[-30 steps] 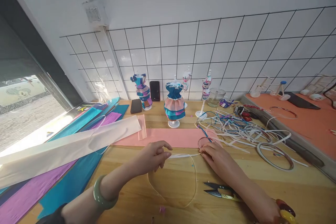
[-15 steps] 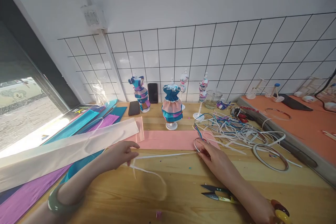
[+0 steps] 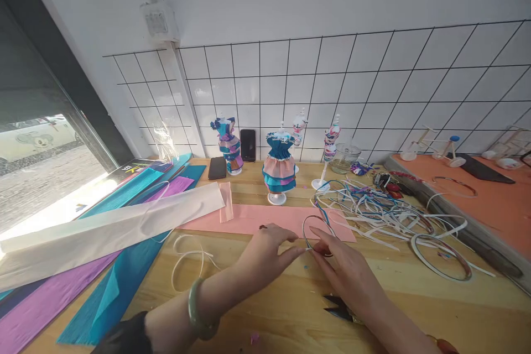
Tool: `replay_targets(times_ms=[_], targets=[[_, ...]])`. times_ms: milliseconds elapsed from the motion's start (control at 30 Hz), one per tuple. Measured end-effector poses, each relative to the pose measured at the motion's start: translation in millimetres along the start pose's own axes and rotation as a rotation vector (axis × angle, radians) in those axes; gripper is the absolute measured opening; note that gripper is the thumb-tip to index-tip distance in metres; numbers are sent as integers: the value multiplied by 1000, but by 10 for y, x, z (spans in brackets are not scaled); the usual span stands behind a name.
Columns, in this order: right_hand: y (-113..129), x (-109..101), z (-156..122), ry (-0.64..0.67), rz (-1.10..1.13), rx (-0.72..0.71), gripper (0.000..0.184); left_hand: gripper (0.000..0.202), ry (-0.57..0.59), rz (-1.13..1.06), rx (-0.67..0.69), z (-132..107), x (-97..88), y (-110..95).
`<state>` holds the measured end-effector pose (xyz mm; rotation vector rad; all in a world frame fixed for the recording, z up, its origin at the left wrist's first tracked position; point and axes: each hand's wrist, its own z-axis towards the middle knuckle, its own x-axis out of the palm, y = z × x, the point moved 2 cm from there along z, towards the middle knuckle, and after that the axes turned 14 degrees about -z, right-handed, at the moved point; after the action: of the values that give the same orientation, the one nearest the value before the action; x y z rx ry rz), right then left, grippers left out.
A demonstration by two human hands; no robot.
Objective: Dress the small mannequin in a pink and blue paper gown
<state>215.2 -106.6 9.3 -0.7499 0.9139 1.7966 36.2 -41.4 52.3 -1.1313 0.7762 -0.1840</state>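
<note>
My right hand [image 3: 346, 265] pinches a thin bracelet-sized hoop [image 3: 304, 227] at its lower edge. A blue strip [image 3: 322, 213] lies against the hoop's upper side. My left hand [image 3: 269, 249] is close beside it, thumb tip at the hoop's left lower edge, on a short bit of white strip [image 3: 307, 249]. Its curled fingers hide most of what they hold. The loose tail of white strip [image 3: 202, 254] curls on the wood left of my left hand. Behind both hands lies a pink crepe paper sheet [image 3: 253, 227]. Scissors [image 3: 340, 310] rest partly under my right forearm.
Tangled strips [image 3: 373, 204] and a wrapped hoop [image 3: 440, 257] lie on the right. Crepe paper in white [image 3: 124, 221], purple and teal covers the left. Small dress forms, one in a tiered dress [image 3: 280, 168], stand at the back near two phones [image 3: 248, 145]. An orange-topped surface [image 3: 498, 204] adjoins.
My left hand has moved right, from the stretched white strip to the hoop. My right hand has shifted slightly right and down with the hoop. The camera view has turned a little.
</note>
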Motion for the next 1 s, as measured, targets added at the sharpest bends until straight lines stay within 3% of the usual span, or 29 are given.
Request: replay_targets(times_ms=[100, 233, 333, 533, 833, 900, 1000], targets=[[18, 9, -22, -7, 1, -13, 35, 32, 39, -330, -221, 57, 119, 71], [50, 4, -27, 6, 17, 1, 35, 31, 115, -596, -372, 84, 170, 151], [72, -6, -13, 40, 24, 30, 35, 35, 157, -667, -457, 71, 206, 165], [52, 44, -27, 52, 59, 66, 34, 39, 156, -688, -497, 58, 229, 139], [11, 27, -18, -25, -21, -21, 36, 49, 140, -614, -465, 26, 203, 172], [22, 1, 0, -48, -45, -48, 36, 46, 102, -461, -397, 2, 198, 157], [34, -13, 12, -23, -46, -49, 39, 29, 58, -166, -177, -24, 189, 103]])
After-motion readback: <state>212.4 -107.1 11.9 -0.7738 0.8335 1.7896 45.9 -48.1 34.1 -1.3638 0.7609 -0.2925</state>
